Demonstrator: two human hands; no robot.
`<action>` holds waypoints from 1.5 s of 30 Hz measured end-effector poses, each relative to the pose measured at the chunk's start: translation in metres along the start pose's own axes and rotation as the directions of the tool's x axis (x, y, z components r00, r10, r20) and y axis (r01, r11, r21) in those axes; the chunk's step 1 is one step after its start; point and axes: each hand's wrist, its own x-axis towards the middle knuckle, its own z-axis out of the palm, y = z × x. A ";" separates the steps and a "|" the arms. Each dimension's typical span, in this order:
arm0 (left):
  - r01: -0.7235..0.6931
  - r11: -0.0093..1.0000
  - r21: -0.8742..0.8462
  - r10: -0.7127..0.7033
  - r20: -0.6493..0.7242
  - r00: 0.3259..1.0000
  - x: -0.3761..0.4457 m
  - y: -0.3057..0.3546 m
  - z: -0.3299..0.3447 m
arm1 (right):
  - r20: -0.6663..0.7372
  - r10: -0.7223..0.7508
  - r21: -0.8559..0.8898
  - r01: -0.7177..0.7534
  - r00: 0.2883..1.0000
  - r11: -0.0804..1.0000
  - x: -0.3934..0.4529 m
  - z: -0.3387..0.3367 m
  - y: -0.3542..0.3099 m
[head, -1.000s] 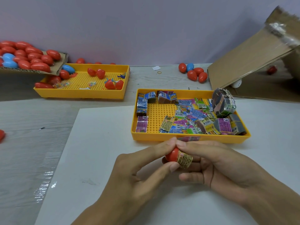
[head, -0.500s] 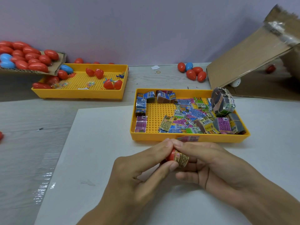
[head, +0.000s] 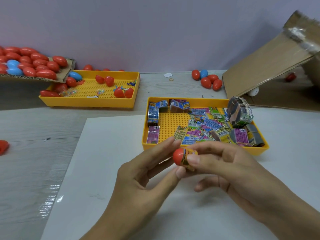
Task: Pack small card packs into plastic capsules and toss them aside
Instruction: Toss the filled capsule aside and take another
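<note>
Head view: left hand (head: 147, 177) and right hand (head: 230, 172) pinch one capsule half (head: 179, 155); two trays (head: 204, 149).

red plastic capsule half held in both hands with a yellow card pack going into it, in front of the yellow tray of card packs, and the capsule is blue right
Not quite. The head view shows the plastic capsule half is red, not blue. The rest holds: the left hand and right hand pinch it with the yellow card pack going in, in front of the yellow tray of card packs.

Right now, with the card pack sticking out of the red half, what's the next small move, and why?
Probably press the card pack deeper with the right hand while the left hand steadies the red capsule half: the pack juts past the rim, so no second half would close.
</note>
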 end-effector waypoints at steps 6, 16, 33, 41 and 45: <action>0.036 0.999 -0.037 -0.038 -0.040 0.999 0.002 0.003 -0.004 | 0.062 -0.515 -0.558 0.457 0.855 0.693 -0.001 -0.001 0.011; 0.057 0.995 -0.085 -0.061 -0.049 0.997 0.002 0.006 -0.006 | -0.038 -0.276 -0.327 0.249 0.961 0.912 -0.003 0.006 0.002; 0.023 1.000 -0.002 -0.023 -0.124 0.992 0.005 0.009 -0.003 | -0.048 -0.364 -0.372 0.322 0.930 0.871 -0.006 0.003 0.000; 0.070 0.997 -0.017 -0.072 -0.132 0.989 0.009 0.011 -0.001 | -0.083 -0.500 -0.461 0.412 0.862 0.786 -0.004 0.002 -0.005; 0.074 0.997 -0.034 -0.078 -0.155 0.985 0.009 0.007 0.000 | -0.064 -0.695 -0.638 0.506 0.716 0.581 -0.003 -0.003 -0.021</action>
